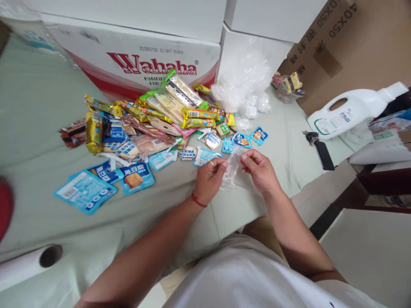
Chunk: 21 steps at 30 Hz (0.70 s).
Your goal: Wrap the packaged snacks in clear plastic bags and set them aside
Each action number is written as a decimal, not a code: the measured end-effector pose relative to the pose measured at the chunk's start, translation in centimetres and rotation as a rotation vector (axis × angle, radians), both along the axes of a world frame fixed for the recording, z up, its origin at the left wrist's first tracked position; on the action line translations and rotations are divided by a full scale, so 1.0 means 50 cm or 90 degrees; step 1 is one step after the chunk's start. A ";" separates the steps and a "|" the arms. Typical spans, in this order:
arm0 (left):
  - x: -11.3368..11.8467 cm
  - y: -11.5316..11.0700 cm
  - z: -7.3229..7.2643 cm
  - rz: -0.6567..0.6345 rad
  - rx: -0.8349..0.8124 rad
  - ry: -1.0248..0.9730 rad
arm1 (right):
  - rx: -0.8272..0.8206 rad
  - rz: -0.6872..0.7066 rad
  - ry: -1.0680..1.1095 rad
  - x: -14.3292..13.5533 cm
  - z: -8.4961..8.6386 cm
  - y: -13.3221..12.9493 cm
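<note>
A crumpled clear plastic bag [231, 169] hangs between my two hands just above the cloth-covered surface. My left hand [209, 176], with a red string at the wrist, pinches the bag's left side. On the other side, my right hand [259, 167] is closed on its upper right edge. Beyond them lies a heap of packaged snacks [160, 122], with yellow-wrapped bars [199, 113] and long green-ended packs [181, 92]. Small blue snack packets [242, 140] lie right past my fingers; larger blue packets [86, 192] lie to the left.
A pile of clear plastic bags [245, 81] rests against white cartons, beside a Wahaha box [141, 60]. Rightward are a plastic cup of snacks [289, 89], a white jug [348, 112], and keys with a black fob [323, 154]. A white roll [25, 266] lies at lower left.
</note>
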<state>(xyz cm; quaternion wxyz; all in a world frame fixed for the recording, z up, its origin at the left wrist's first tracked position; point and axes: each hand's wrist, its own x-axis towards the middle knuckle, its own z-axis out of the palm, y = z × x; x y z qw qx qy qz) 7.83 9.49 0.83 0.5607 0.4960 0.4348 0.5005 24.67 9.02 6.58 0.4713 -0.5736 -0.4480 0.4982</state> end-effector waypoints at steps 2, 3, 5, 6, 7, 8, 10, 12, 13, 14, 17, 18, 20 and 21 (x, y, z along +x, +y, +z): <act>0.002 0.000 0.000 -0.010 -0.018 -0.047 | 0.015 -0.061 -0.021 0.004 -0.002 0.003; 0.003 -0.001 0.000 -0.017 -0.027 -0.073 | 0.024 -0.083 -0.034 0.007 -0.003 0.005; 0.004 -0.002 0.002 -0.032 -0.052 -0.118 | 0.015 -0.082 -0.045 0.012 -0.005 0.005; 0.004 -0.003 0.003 -0.036 -0.062 -0.134 | -0.001 -0.064 -0.041 0.014 -0.005 0.005; 0.004 -0.003 0.005 -0.037 -0.067 -0.145 | -0.018 -0.046 -0.037 0.017 -0.005 0.003; 0.004 -0.002 0.006 -0.033 -0.065 -0.154 | -0.030 -0.035 -0.037 0.019 -0.005 0.001; 0.004 0.000 0.009 -0.012 -0.050 -0.157 | -0.033 -0.032 -0.050 0.020 -0.002 -0.003; 0.005 0.004 0.009 0.009 -0.041 -0.136 | -0.022 -0.020 -0.079 0.018 0.004 -0.008; 0.006 0.005 0.009 0.010 -0.044 -0.122 | -0.014 -0.002 -0.095 0.016 0.007 -0.010; 0.006 0.006 0.008 0.006 -0.049 -0.115 | -0.007 0.022 -0.109 0.014 0.011 -0.012; 0.007 0.008 0.005 -0.029 -0.083 -0.167 | 0.002 0.076 -0.117 0.007 0.018 -0.015; 0.007 0.008 0.005 -0.047 -0.104 -0.205 | -0.004 0.079 -0.104 0.006 0.019 -0.014; 0.006 0.008 0.007 -0.086 -0.159 -0.283 | -0.023 0.073 -0.072 0.008 0.017 -0.013; 0.005 0.008 0.009 -0.106 -0.184 -0.313 | -0.031 0.068 -0.058 0.011 0.015 -0.012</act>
